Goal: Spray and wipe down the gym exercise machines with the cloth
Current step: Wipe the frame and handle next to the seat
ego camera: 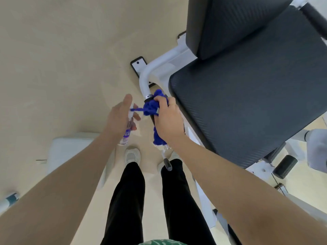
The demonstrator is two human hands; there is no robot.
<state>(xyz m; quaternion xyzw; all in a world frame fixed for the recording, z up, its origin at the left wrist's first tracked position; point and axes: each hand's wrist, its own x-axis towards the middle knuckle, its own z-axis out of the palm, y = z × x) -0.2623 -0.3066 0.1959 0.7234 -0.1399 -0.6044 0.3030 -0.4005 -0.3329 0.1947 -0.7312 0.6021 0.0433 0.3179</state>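
Right hand (168, 119): grips the blue cloth (150, 107) bunched round the machine's handle (147, 98), hiding most of the grip.
Left hand (122, 115): holds a spray bottle (126, 135), fingers curled round its upper part, nozzle hidden.
Bottle: upright, base toward the floor, label unreadable.
Seat (247, 106): black pad just right of the handle.

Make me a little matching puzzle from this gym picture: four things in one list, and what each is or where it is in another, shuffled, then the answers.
Things:
1. cloth
2. spray bottle
3. seat pad
4. shoe

Descriptions:
A. white, on the floor below the hands
B. blue, bunched round the machine's handle
C. dark and textured, to the right of the hands
D. clear with a purple label, upright

Pairs: 1-B, 2-D, 3-C, 4-A.

The right hand grips the cloth; the left hand holds the spray bottle.
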